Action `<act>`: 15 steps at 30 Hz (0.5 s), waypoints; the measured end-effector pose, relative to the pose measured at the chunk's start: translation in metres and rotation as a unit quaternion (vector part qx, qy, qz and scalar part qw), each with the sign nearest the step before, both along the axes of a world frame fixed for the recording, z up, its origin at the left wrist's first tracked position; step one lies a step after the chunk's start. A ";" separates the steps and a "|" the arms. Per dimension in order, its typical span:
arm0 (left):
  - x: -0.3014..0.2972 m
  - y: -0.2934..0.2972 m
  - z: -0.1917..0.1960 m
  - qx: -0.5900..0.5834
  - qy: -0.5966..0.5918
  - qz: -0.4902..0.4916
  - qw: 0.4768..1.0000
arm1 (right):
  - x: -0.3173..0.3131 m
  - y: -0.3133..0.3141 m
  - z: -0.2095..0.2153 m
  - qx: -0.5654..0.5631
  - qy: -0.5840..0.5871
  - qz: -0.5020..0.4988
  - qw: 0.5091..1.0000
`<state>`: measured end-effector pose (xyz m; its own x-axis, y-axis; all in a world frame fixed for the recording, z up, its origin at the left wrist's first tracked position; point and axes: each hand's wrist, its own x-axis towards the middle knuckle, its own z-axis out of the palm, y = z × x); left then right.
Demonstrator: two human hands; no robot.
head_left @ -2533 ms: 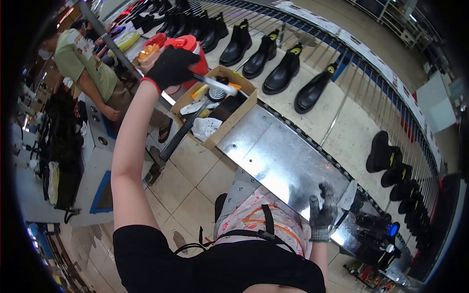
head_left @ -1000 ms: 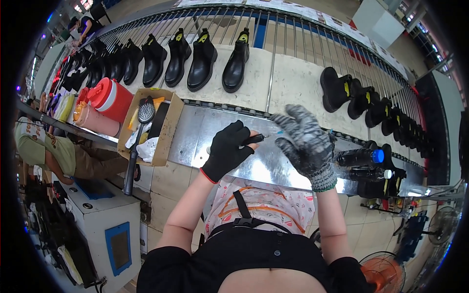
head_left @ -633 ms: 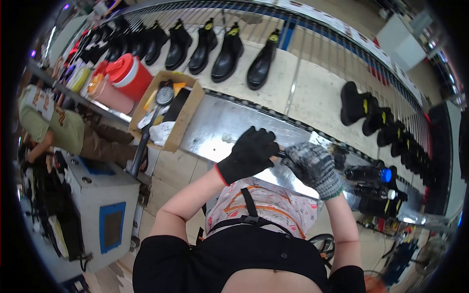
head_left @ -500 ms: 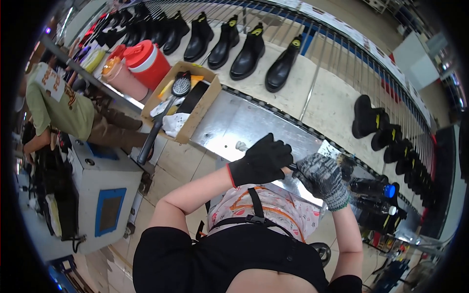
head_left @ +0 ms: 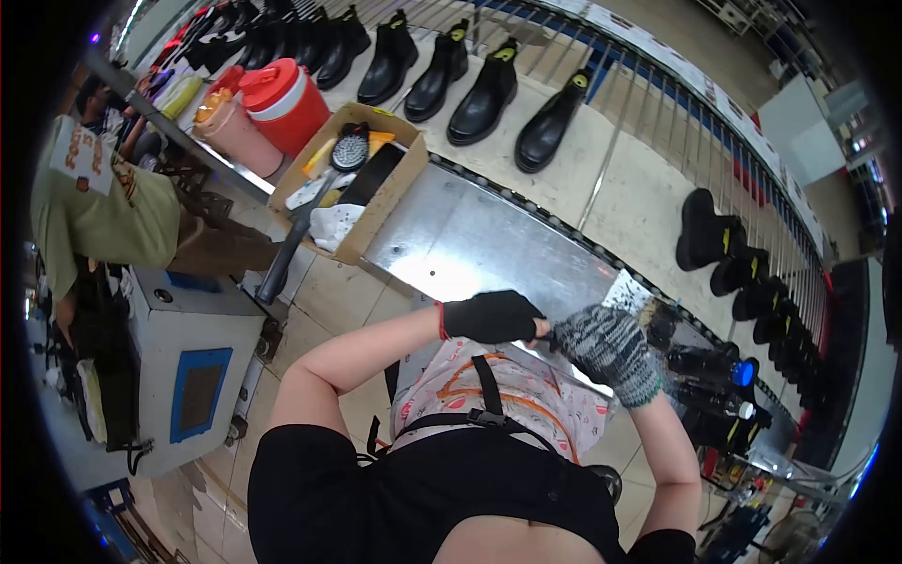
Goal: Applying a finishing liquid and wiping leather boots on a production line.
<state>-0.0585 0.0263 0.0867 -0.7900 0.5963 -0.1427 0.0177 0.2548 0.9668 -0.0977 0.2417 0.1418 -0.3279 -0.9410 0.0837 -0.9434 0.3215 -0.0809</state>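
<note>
The left hand and right hand met over the near edge of the metal table, just in front of the person's apron. At the table's left end sat a cardboard box holding a brush and a cloth. Left of the box stood a drinks cooler. Behind the table, boots stood in a row on the conveyor. At the right end lay what seemed to be bottles. Another person sat far left, behind a cabinet.
</note>
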 end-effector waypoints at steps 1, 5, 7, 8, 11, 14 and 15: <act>-0.005 -0.004 0.011 0.005 -0.030 -0.006 1.000 | -0.003 0.001 -0.004 -0.015 0.009 -0.010 1.000; -0.014 -0.008 0.011 0.041 -0.092 0.010 0.995 | -0.010 0.002 -0.009 -0.120 0.031 -0.042 0.991; -0.019 -0.017 0.013 0.013 -0.109 0.020 0.994 | -0.015 0.010 -0.007 -0.186 0.009 -0.062 0.981; -0.020 -0.020 0.013 -0.016 -0.125 0.040 0.991 | -0.020 0.019 -0.007 -0.233 -0.016 -0.065 0.970; -0.023 -0.021 -0.003 0.069 -0.069 0.079 0.992 | -0.016 0.034 -0.018 -0.288 -0.095 -0.224 0.926; -0.022 -0.019 -0.017 0.107 0.011 0.121 0.987 | -0.005 0.035 -0.031 -0.321 -0.139 -0.280 0.894; -0.022 -0.019 -0.021 0.094 0.028 0.141 0.985 | -0.002 0.034 -0.036 -0.336 -0.160 -0.300 0.878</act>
<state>-0.0803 0.0076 0.0662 -0.9314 0.3640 -0.0024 0.0264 0.0742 0.9969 -0.0997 0.2761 0.1057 -0.8558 -0.3640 0.3676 -0.5149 0.5310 -0.6730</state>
